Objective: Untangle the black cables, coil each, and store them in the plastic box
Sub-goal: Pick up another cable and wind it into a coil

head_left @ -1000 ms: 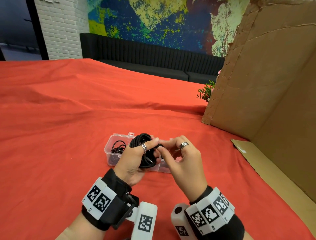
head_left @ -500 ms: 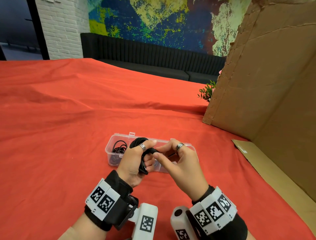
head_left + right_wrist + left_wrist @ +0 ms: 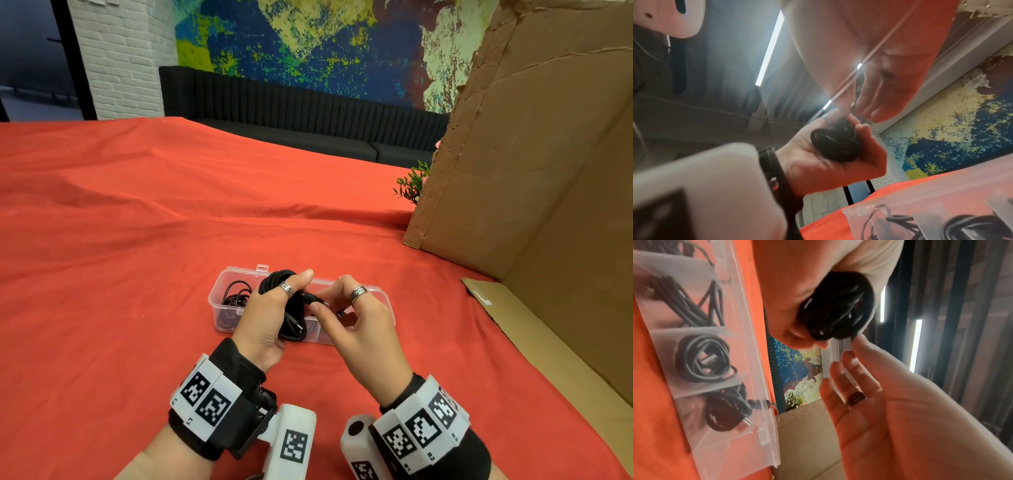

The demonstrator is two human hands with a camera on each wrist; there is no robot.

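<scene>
**Coiled cable being held above the plastic box**

Coiled black cable is being gripped in the left hand, thumb on top and fingers wrapped underneath, just above the near edge of the plastic box. In the left wrist view the same coil is being seen pressed into the palm as a tight, slightly blurred bundle. In the right wrist view it is being cradled in the curled fingers of that hand.

One plug end of the cable is being pinched between thumb and forefinger of the right hand, directly beside the left thumb; the remaining fingers are being held loosely extended. Rings are being worn on both hands. Whether the plug is being pushed into the coil or drawn out cannot be told.

Box is being left open on the red tablecloth, lid not visible. Dividers are being shown in the left wrist view, with three compartments in sight each holding black cable: a loose bundle, a neat round coil in the middle one, and a third coil with a plug end showing. Through the clear wall a thin cable is being seen at the box's left end in the head view.

Cardboard panel is being stood upright to the right of the box, well apart from it. Small green plant is being partly hidden behind its far edge. Black sofa is being seen beyond the table.
</scene>
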